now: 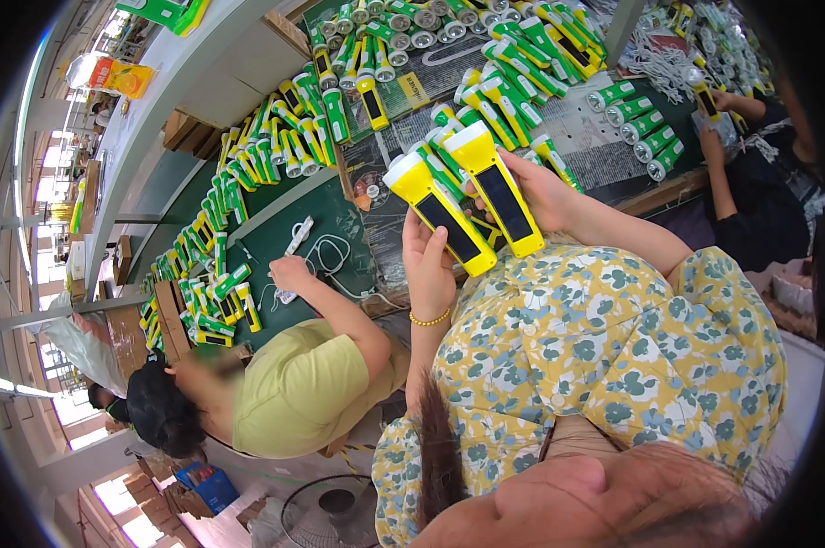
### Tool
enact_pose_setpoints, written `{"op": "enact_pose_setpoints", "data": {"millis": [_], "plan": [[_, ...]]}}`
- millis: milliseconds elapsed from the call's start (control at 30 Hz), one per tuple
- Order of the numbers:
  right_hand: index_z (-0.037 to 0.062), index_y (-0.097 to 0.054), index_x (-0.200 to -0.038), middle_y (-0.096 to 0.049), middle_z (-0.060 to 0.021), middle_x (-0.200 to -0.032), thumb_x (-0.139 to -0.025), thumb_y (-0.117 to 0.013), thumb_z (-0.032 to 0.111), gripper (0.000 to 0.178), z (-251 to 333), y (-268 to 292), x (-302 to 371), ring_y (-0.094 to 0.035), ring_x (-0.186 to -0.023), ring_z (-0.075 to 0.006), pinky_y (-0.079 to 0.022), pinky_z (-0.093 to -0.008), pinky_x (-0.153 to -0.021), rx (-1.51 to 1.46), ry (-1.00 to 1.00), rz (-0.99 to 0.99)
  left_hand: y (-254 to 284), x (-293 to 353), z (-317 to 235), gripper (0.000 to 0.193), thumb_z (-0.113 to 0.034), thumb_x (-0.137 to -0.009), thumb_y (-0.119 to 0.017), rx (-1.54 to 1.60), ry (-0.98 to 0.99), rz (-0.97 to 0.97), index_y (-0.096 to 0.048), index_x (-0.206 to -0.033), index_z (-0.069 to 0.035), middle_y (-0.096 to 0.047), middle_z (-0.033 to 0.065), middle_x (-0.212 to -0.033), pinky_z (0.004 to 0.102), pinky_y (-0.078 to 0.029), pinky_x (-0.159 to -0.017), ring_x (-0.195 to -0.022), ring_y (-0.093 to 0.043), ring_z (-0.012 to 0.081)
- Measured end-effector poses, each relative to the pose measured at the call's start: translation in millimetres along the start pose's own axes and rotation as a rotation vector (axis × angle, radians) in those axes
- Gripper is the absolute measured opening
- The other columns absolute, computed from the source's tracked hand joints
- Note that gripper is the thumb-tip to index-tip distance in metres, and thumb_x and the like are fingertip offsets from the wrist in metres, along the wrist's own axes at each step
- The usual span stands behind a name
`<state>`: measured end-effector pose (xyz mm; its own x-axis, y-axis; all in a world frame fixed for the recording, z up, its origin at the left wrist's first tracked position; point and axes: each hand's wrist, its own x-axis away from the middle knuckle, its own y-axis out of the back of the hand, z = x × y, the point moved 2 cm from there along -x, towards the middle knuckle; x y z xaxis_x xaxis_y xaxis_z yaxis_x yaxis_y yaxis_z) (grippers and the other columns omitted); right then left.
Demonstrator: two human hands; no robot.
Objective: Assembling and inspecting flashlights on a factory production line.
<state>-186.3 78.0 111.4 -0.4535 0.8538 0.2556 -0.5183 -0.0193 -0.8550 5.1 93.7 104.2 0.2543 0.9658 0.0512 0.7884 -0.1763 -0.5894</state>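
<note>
My left hand (428, 265), with a yellow bead bracelet at the wrist, is closed around a yellow flashlight (416, 185). It has a white head and a dark panel along its body. Close beside it, my right hand (542, 194) grips a second yellow flashlight (475, 147) of the same kind. Both lie tilted side by side, heads pointing up and away, dark panels facing up. Part of another yellow piece shows between them, and I cannot tell whether it is held. Just beyond my hands, green and yellow flashlights (499, 108) lie heaped on the bench.
More flashlights run along the bench (321, 205) to the left and pile up at the back. At left a co-worker in a light green shirt (312, 388) reaches toward a power strip (298, 236) with white cable. Another person's hand (712, 144) works at right, near a row of green flashlights (633, 121).
</note>
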Motion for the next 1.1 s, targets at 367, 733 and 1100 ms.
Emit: {"op": "enact_pose_setpoints", "data": {"millis": [367,733,1100], "plan": [[0.0089,-0.049,-0.127,-0.064,-0.0094,-0.106,-0.101,-0.033,0.040,0.044,0.2,-3.3,0.9,-0.065,-0.083,-0.0178,-0.054,-0.0343,-0.079,-0.001,0.002,-0.047,-3.2,2.4,-2.9,0.049,0.002,-0.091,-0.041,-0.002,0.022,0.010,-0.031,-0.138,-0.002,-0.052,0.0152,-0.127,0.0378,-0.046,-0.097,-0.114,-0.056,0.0252],[0.0097,-0.049,-0.127,-0.064,-0.0093,-0.106,-0.101,-0.033,0.041,0.044,-2.0,5.7,-5.3,-0.065,-0.083,-0.0177,-0.055,-0.0352,-0.080,-0.038,0.000,-0.055,-3.0,2.0,-2.0,0.050,-0.001,-0.093,-0.049,-0.003,0.061,0.009,-0.030,-0.139,-0.001,-0.054,0.0122,-0.123,0.0343,-0.049,-0.093,-0.112,-0.057,0.0208],[0.0065,-0.049,-0.125,-0.061,-0.0092,-0.104,-0.100,-0.034,0.044,0.048,-0.8,5.3,-7.8,-0.062,-0.087,-0.0190,-0.054,-0.0358,-0.072,-0.105,0.022,-0.135,4.4,-3.5,6.5,0.047,-0.004,-0.095,-0.048,0.063,0.076,0.003,-0.031,-0.139,0.000,-0.055,0.0130,-0.123,0.0367,-0.051,-0.091,-0.109,-0.059,0.0224]]}}
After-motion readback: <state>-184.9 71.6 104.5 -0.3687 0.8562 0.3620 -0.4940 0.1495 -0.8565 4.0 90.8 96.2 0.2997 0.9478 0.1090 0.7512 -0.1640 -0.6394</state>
